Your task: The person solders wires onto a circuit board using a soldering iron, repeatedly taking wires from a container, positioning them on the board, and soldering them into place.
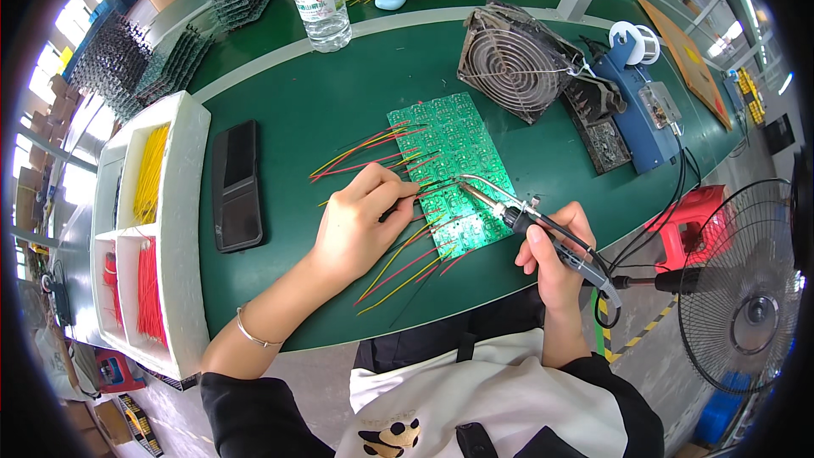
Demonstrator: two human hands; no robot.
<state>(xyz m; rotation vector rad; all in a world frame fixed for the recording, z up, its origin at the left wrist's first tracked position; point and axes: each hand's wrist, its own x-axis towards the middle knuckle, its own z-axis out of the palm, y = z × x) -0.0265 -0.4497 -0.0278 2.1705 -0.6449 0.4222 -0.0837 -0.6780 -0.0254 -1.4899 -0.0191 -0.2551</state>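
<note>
A green circuit board panel lies on the table before me, lit brightly near its lower end. Red, yellow and black wires stick out from its left side. My left hand is closed in a pinch at that edge, on a thin wire whose colour I cannot make out for sure. In my right hand is a soldering iron with a thin curved metal feed tube attached. Its tip points left at the board's middle, close to the pinched wire; whether it touches is too small to tell.
At left stand a white foam box of yellow and red wires and a black phone. Beyond the board are a water bottle, a square fan and a blue solder feeder. A floor fan stands right.
</note>
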